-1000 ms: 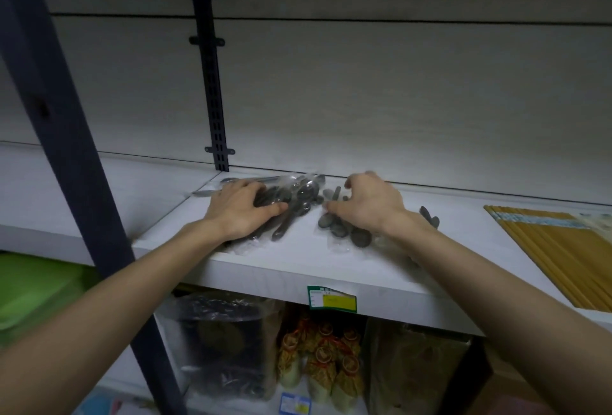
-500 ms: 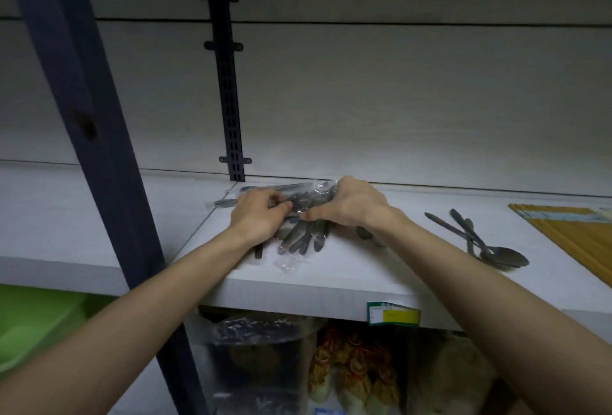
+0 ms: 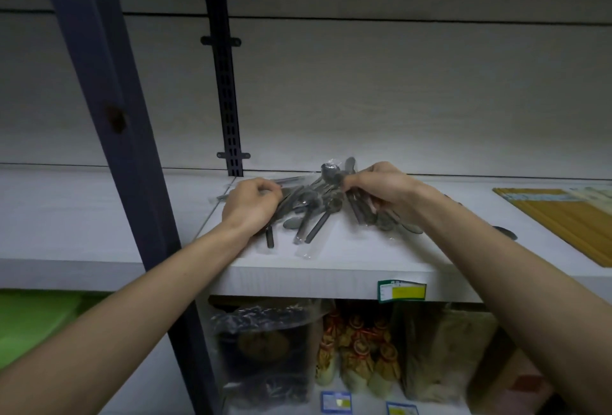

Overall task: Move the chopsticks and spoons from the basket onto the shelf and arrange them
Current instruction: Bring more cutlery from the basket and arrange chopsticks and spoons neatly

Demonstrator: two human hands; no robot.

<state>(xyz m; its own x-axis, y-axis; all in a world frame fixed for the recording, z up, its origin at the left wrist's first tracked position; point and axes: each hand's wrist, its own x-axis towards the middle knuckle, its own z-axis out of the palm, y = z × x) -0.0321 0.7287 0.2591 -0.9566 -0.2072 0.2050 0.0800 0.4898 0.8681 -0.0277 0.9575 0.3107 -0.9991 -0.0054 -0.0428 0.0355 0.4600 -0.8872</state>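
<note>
Several grey metal spoons in clear plastic sleeves (image 3: 311, 212) lie in a loose pile on the white shelf (image 3: 298, 275). My left hand (image 3: 253, 204) grips the left end of the pile, fingers curled over the spoons. My right hand (image 3: 381, 187) pinches a wrapped bunch of spoons and holds it tilted up, bowls pointing toward the back wall. More spoons (image 3: 390, 222) lie under my right wrist. Packs of yellow chopsticks (image 3: 569, 222) lie flat at the shelf's right end. The basket is out of view.
A dark blue upright post (image 3: 109, 123) stands close on the left, and a slotted rail (image 3: 227, 89) runs up the back wall. Bagged goods (image 3: 357, 358) fill the lower shelf. A green bin (image 3: 29, 325) sits lower left. A price tag (image 3: 401, 291) marks the shelf edge.
My right hand has lifted a wrapped bunch of spoons up off the pile. My left hand stays on the pile's left end. The view has shifted slightly.
</note>
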